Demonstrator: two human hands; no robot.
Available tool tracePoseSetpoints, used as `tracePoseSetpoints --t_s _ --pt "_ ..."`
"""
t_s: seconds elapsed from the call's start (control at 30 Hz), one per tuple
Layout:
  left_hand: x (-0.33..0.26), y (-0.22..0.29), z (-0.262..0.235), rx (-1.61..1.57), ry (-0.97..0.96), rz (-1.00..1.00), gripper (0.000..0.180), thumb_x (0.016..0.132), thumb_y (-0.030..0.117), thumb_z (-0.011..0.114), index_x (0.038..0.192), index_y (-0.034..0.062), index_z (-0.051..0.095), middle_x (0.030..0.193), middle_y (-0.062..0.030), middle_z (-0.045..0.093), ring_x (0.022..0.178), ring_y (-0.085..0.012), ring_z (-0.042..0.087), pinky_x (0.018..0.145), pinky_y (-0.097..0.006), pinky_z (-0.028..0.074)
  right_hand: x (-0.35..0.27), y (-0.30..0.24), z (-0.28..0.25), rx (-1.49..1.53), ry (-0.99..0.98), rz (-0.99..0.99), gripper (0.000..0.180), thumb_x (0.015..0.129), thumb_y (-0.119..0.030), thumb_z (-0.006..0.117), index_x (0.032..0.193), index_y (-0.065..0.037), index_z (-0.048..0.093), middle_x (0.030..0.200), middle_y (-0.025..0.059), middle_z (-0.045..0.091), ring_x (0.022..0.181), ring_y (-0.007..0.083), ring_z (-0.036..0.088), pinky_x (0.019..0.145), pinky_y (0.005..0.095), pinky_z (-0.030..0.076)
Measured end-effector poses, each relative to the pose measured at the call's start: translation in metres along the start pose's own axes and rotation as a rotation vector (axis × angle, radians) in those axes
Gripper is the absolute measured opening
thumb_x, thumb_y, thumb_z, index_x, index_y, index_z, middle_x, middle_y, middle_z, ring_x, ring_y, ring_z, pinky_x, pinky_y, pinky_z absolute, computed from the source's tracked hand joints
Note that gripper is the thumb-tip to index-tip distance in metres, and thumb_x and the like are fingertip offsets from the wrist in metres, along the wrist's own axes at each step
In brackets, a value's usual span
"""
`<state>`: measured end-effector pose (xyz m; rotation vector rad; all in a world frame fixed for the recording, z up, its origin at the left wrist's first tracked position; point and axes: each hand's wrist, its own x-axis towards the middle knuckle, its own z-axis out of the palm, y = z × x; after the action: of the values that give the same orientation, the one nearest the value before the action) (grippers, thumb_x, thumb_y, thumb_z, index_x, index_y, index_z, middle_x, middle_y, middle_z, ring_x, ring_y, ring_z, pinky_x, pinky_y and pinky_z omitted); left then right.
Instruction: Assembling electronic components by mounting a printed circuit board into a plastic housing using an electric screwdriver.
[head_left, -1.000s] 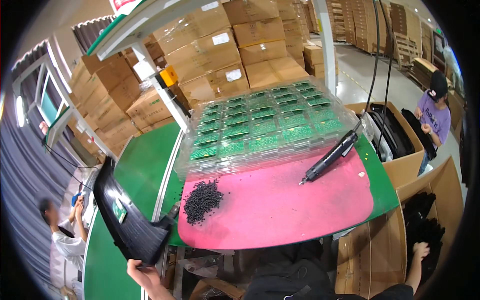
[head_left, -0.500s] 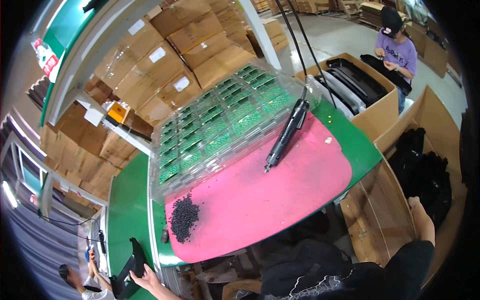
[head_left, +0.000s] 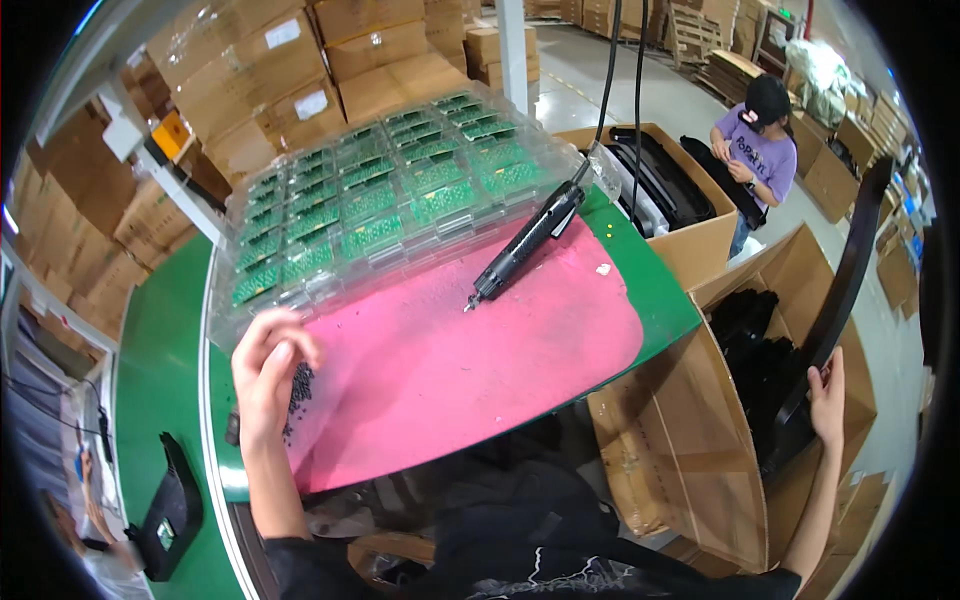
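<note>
My right hand grips a long, curved black plastic housing, tilted upright over an open cardboard box. More black parts lie in that box. My left hand is over the left end of the pink mat, its fingers loosely bent, slightly blurred, with nothing visible in them. It partly hides a pile of small black screws. On the green table at the left lies a black housing with a small green board in it. A black electric screwdriver rests on the mat.
Clear plastic trays of green circuit boards stand behind the mat. A cardboard box of black housings stands beyond the table's right corner. A person in purple works behind it; another person is at lower left. Stacked cartons fill the back.
My left hand has left the housing on the left table and moved over the screw pile. My right hand has lifted a long black housing from the box. The view has shifted.
</note>
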<state>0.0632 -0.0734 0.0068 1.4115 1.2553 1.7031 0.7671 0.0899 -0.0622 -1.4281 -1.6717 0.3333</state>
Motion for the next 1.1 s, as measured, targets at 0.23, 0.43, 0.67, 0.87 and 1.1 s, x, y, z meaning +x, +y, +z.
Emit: tracePoseSetpoints --t_s 0.23,0.43,0.67,0.87,1.1 --pt "0.042 -0.039 0.025 0.082 -0.206 -0.120 0.032 0.103 0.021 0.048 0.127 0.0016 0.053 0.102 -0.0072 0.064 0.095 -0.0126 0.058 0.078 -0.028 0.048 -0.001 -0.099 0.045 -0.405 0.182 -0.522 0.033 0.085 0.016 0.040 0.114 0.002 0.049 0.095 0.0169 0.050 0.094 0.0294 0.052 0.086 0.0342 0.044" --pt "0.019 -0.051 0.027 0.260 -0.373 -0.192 0.042 0.101 0.026 0.052 0.135 0.0023 0.049 0.115 -0.0089 0.060 0.105 -0.0172 0.057 0.084 -0.030 0.048 0.000 -0.173 0.112 -0.515 -0.469 -0.923 0.033 0.063 -0.001 0.063 0.096 -0.003 0.058 0.101 0.0096 0.059 0.094 0.0309 0.055 0.081 0.0407 0.047" --pt "0.011 -0.042 0.007 0.811 -0.378 -0.139 0.039 0.086 0.032 0.067 0.106 -0.0009 0.060 0.102 -0.0190 0.064 0.095 -0.0350 0.063 0.087 -0.044 0.049 0.024 -0.236 0.194 -0.517 -0.866 -1.132 0.023 0.076 -0.010 0.067 0.098 -0.010 0.063 0.093 0.0034 0.058 0.087 0.0219 0.056 0.076 0.0336 0.044" --pt "0.007 -0.054 0.016 0.940 -0.262 0.067 0.032 0.086 0.029 0.070 0.091 0.0013 0.056 0.087 -0.0148 0.060 0.088 -0.0362 0.062 0.075 -0.044 0.049 0.060 -0.332 0.306 0.019 -0.826 -1.142 0.017 0.085 -0.012 0.066 0.100 -0.006 0.060 0.094 0.0081 0.060 0.092 0.0309 0.055 0.080 0.0399 0.042" --pt "0.024 -0.057 -0.002 0.784 -0.398 0.089 0.023 0.083 0.014 0.072 0.092 0.0018 0.055 0.087 -0.0139 0.061 0.084 -0.0369 0.062 0.072 -0.043 0.049 0.109 -0.396 0.477 -0.135 -0.439 -1.084 0.038 0.086 -0.012 0.061 0.122 -0.003 0.055 0.132 0.0149 0.050 0.122 0.0335 0.049 0.102 0.0444 0.040"
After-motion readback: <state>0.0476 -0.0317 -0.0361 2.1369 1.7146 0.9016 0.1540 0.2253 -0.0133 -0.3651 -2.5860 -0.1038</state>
